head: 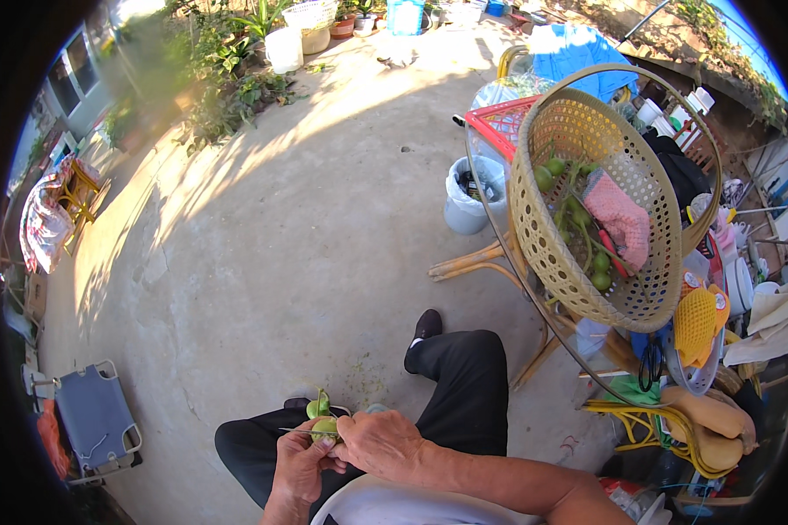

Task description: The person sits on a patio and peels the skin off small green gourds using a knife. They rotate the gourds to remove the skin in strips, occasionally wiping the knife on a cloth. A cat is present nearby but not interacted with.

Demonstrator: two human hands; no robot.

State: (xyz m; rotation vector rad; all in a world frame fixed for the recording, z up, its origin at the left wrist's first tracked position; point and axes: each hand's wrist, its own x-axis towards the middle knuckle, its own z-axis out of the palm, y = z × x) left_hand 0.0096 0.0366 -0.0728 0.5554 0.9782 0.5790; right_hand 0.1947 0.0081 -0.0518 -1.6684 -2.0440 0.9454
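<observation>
Both of my hands meet above my lap. My left hand [303, 462] grips a round green fruit [325, 429] from below. A second green fruit [317, 408] with a stem or leafy piece lies just beyond it. My right hand [384, 445] is closed at the fruit's right side, and a thin blade [294, 430] sticks out to the left across the fruit; its handle is hidden, apparently in the right hand. To the right, a woven basket with a hoop handle [532, 216] holds green fruits on stems [601, 272], a pink cloth [620, 213] and a red-handled tool [612, 252].
The basket stands on a glass-topped table beside a red plastic basket [499, 121]. A lined bin [467, 213] is by the table. Squashes [702, 420] lie at lower right, a folding stool [98, 413] stands at left, and small green scraps [366, 374] dot the concrete floor.
</observation>
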